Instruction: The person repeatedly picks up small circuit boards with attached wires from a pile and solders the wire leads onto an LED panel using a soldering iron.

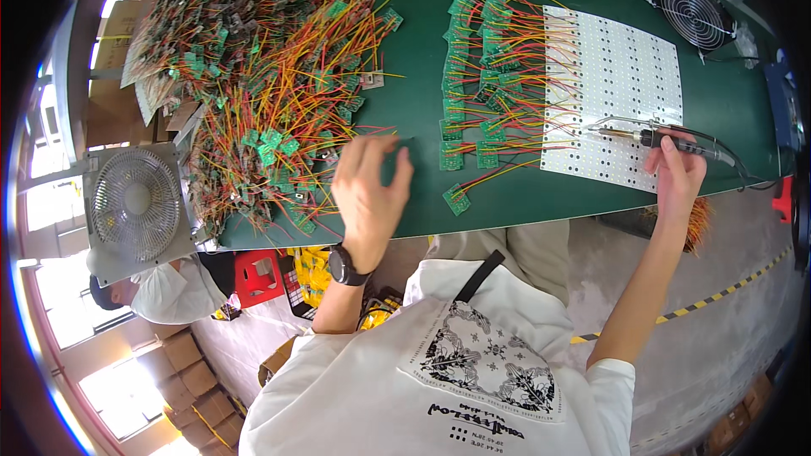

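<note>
My right hand point(678, 171) grips a soldering iron point(688, 146) by its handle, with the tip and a thin metal tube pointing left over a white perforated panel point(625, 93). Along that panel's left edge, red and yellow wires run to rows of small green circuit boards point(454, 76). One board point(457, 199) sits lowest, close to the table's near edge. My left hand point(372, 190) is beside a big heap of wired circuit boards point(279, 143). Its fingers are curved with the thumb apart, and nothing shows between them. Wire ends lie close to its fingertips.
On the green table point(422, 101), a black fan point(693, 13) stands at the far right. A grey fan point(137, 203) is at the left. Below the table are a red stool point(258, 277) and yellow packets point(311, 274). Another person point(173, 287) is at the lower left.
</note>
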Action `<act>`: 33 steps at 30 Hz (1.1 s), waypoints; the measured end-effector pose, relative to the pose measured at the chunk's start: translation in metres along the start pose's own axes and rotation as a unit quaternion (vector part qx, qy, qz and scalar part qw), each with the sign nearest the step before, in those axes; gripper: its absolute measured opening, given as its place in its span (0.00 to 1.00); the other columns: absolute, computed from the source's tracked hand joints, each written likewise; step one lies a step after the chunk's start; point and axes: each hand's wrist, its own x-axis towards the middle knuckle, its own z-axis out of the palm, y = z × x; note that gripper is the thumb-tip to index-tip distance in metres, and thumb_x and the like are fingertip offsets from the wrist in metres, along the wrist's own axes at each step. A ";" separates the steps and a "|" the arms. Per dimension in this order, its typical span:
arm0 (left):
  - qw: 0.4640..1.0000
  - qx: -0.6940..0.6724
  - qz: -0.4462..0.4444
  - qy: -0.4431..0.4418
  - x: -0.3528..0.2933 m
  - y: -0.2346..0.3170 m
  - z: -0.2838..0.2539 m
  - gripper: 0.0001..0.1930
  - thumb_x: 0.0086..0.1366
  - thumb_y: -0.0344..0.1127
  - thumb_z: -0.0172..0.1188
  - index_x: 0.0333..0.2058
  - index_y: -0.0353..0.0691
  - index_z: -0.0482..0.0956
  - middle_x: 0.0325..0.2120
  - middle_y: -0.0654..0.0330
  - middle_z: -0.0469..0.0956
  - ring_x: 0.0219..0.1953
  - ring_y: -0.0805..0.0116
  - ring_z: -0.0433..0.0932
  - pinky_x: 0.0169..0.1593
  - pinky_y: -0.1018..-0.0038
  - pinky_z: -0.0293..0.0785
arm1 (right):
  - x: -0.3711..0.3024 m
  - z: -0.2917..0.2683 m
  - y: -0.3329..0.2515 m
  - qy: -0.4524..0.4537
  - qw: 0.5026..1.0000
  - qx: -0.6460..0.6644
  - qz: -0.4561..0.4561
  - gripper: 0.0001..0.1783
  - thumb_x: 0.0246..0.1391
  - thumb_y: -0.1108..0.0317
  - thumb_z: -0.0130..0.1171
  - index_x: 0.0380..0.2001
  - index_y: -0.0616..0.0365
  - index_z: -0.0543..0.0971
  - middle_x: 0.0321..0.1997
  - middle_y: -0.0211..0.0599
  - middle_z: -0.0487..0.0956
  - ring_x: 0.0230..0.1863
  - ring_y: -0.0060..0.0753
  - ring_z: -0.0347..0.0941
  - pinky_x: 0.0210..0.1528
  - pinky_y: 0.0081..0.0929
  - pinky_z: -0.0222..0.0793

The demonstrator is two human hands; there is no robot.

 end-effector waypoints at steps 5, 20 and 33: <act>0.990 0.098 -0.104 -0.016 -0.011 -0.035 -0.029 0.06 0.56 0.31 0.65 0.33 0.40 0.81 0.23 0.59 0.76 0.24 0.62 0.77 0.28 0.69 0.72 | 0.000 -0.001 0.002 -0.003 1.000 -0.009 0.001 0.12 0.56 0.71 0.61 0.40 0.69 0.78 0.21 0.36 0.76 0.19 0.26 0.70 0.23 0.23 0.62; 0.973 0.226 -0.027 -0.042 -0.024 -0.071 -0.046 0.10 0.62 0.32 0.62 0.43 0.42 0.80 0.37 0.61 0.76 0.24 0.59 0.78 0.25 0.68 0.72 | 0.001 -0.001 0.001 -0.010 1.000 -0.014 0.009 0.11 0.57 0.71 0.60 0.40 0.68 0.78 0.22 0.36 0.76 0.20 0.24 0.70 0.24 0.21 0.61; 0.983 0.185 0.009 0.009 -0.019 -0.073 -0.051 0.04 0.63 0.30 0.58 0.36 0.40 0.76 0.31 0.60 0.77 0.19 0.59 0.76 0.21 0.68 0.71 | 0.000 0.001 -0.001 -0.009 1.000 -0.021 -0.001 0.11 0.57 0.71 0.60 0.40 0.68 0.78 0.22 0.36 0.77 0.20 0.24 0.70 0.24 0.20 0.61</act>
